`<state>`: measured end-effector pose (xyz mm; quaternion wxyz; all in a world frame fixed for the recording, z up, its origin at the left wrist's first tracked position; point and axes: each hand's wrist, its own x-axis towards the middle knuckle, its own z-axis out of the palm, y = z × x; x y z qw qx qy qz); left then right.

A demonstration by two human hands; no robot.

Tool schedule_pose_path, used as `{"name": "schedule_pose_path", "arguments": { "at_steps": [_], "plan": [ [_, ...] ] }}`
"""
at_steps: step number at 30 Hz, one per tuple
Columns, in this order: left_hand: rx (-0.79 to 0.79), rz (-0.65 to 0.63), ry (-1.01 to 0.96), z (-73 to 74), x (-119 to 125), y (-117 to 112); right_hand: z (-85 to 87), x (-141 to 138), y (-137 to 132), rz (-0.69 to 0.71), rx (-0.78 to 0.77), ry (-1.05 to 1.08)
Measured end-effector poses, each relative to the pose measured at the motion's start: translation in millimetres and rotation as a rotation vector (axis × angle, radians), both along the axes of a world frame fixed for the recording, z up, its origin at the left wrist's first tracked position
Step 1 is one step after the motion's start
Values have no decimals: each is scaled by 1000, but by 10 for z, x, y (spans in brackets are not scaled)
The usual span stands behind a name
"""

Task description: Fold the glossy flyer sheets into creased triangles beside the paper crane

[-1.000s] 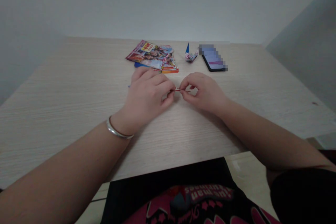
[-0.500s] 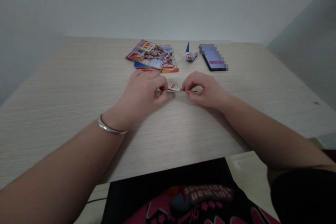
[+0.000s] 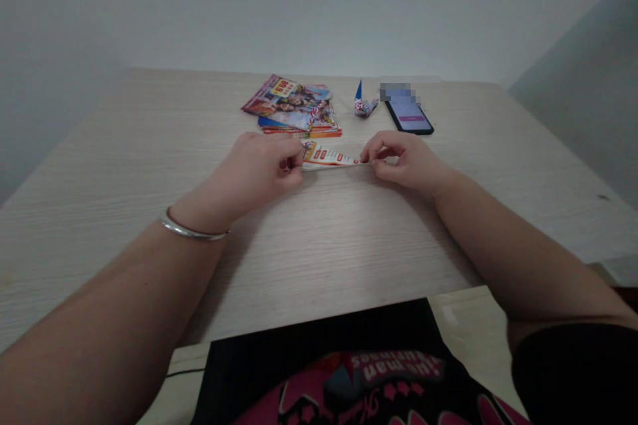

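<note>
A folded strip of printed paper (image 3: 331,156), white with red and orange marks, stretches between my hands just above the tabletop. My left hand (image 3: 264,163), with a silver bangle at its wrist, pinches the strip's left end and hides part of it. At the narrow right end, my right hand (image 3: 401,159) grips the tip between thumb and fingers. Behind my left hand lies a stack of colourful printed leaflets (image 3: 294,106). A small folded paper figure (image 3: 365,105) with a blue point stands beyond the strip.
A black phone (image 3: 409,109) with its screen lit lies at the back right of the pale wooden table (image 3: 319,239). The wall (image 3: 319,6) rises behind the table's far edge.
My hands have moved apart, the left one leftward and the right one slightly right and away. More of the printed paper strip shows between them.
</note>
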<state>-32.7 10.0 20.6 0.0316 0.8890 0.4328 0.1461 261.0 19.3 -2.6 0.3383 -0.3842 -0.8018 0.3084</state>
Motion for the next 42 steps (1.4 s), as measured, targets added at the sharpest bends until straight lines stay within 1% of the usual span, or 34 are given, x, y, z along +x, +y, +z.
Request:
{"name": "schedule_pose_path", "arguments": {
  "at_steps": [5,7,9,11,13,15,17,19,22,23,26,29,33,39,42],
  "plan": [
    [-55,26,-2,-27,-116,63,-19,116,28,-32,-32,-22],
    [-64,61,12,-27,-154,84,-18,157,38,-23,-37,-25],
    [-63,121,15,-23,-170,100,-4,190,55,14,2,-55],
    [-34,150,-29,-31,-163,110,17,211,83,79,86,-129],
    [-1,112,-64,-64,-141,111,35,219,117,162,160,-223],
    [0,47,-45,-117,-113,102,40,214,146,230,191,-293],
    [-23,18,-12,-174,-84,86,31,193,156,253,204,-335],
    [-37,16,32,-213,-54,65,20,144,135,205,217,-369],
    [-78,14,73,-226,-6,29,14,9,48,63,252,-454],
    [-92,9,73,-223,8,17,15,-45,10,39,268,-489],
    [-117,-12,49,-221,27,-12,22,-191,-87,17,314,-577],
    [-152,-40,18,-241,5,-13,28,-261,-132,-18,349,-650],
    [-219,-19,-13,-244,-31,16,60,-262,-156,-44,368,-745],
    [-317,20,-7,-149,-9,19,137,-259,-244,-136,363,-872],
    [-342,29,-9,-141,-14,25,149,-284,-262,-148,366,-886]
  ]
}}
